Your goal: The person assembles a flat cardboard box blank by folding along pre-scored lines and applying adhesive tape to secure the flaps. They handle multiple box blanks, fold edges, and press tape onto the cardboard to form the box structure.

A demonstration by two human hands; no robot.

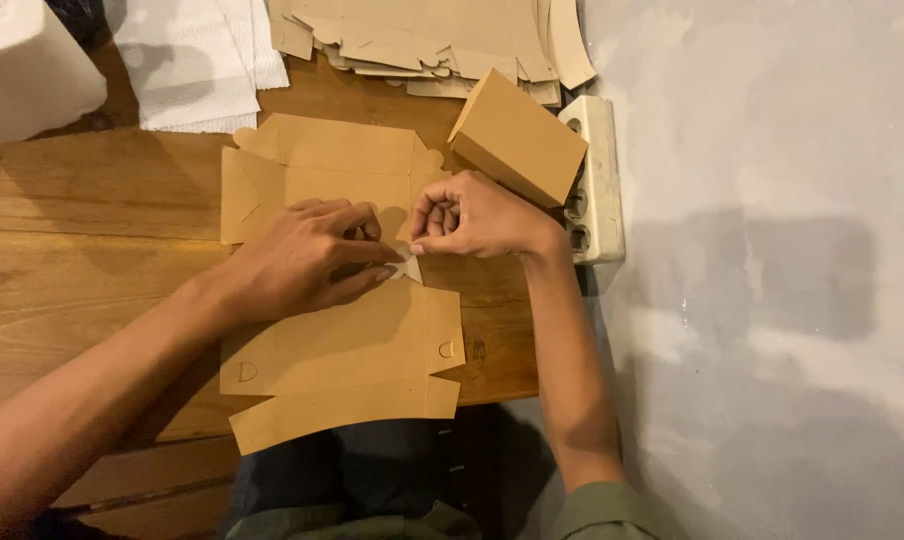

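Observation:
A flat brown cardboard box blank (352, 345) lies unfolded on the wooden table (82, 250). My left hand (302, 262) presses down on its middle, fingers pointing right. My right hand (477, 215) sits just beside it, fingers curled, pinching a small corner flap (405, 266) of the blank whose pale underside shows. Both hands' fingertips meet at that flap. Much of the blank's centre is hidden under my left hand.
A folded brown box (517, 135) rests at the table's right edge, leaning on a white power strip (597, 180). A stack of flat blanks (432, 40) lies at the back, with white paper sheets (197, 60) and a paper roll (27, 70) at back left. Grey floor on the right.

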